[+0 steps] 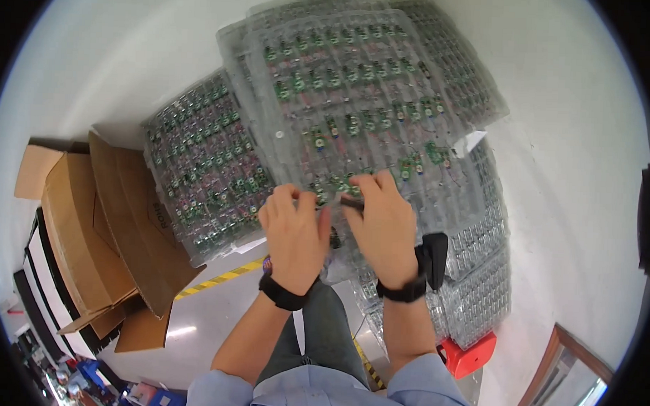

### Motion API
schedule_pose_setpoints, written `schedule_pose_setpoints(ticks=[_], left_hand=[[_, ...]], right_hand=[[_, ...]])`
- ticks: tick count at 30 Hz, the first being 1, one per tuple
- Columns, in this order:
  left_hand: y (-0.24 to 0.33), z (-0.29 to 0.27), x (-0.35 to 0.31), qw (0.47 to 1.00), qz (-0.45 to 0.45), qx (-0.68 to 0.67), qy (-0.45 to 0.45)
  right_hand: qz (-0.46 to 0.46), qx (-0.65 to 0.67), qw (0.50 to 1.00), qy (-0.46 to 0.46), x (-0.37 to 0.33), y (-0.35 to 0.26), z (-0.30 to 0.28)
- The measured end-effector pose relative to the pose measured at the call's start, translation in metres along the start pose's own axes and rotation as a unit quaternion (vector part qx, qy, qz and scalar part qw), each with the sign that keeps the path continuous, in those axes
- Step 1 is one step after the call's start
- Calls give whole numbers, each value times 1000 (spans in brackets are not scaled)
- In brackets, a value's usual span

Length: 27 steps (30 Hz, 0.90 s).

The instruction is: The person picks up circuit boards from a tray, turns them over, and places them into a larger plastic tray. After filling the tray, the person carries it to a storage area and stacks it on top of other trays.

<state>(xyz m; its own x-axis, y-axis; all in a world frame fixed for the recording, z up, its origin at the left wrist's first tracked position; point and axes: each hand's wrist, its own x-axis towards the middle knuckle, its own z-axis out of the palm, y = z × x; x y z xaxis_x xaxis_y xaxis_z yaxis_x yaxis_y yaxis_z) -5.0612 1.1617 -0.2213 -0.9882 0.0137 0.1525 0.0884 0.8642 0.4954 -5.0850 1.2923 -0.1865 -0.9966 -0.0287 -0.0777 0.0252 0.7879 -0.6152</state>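
In front of me, a clear plastic tray (298, 141) holds rows of small green circuit boards (353, 124) with thin wires. My left hand (292, 238) is at the tray's near edge, fingers curled and thumb blurred; what they hold, if anything, is hidden. Close beside it, my right hand (383, 223) pinches a small dark piece (352, 202) between thumb and fingers; its kind is unclear. The two hands almost meet over the nearest row of boards. Black bands circle both wrists, and the right one carries a black block (434, 260).
More filled trays lie to the left (208, 156), behind and at the right (472, 287), stacked in piles. An open cardboard box (116, 231) stands at the left. Below the right stack is a red stool-like base (470, 355). Yellow-black tape (222, 277) marks the floor.
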Motion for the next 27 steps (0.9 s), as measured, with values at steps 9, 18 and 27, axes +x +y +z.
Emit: schedule_pose_setpoints(ticks=[9,18,27], left_hand=[[-3,12,-4,998,-37,-54,16],[0,26,-11,997,-34,9,67],[4,22,-5,995,-46,75,39]], right_hand=[[-43,-41,998,4,13,17,30],[46,40,998,-13,11,5,32],[57,101,993,-3,1,-1,42]])
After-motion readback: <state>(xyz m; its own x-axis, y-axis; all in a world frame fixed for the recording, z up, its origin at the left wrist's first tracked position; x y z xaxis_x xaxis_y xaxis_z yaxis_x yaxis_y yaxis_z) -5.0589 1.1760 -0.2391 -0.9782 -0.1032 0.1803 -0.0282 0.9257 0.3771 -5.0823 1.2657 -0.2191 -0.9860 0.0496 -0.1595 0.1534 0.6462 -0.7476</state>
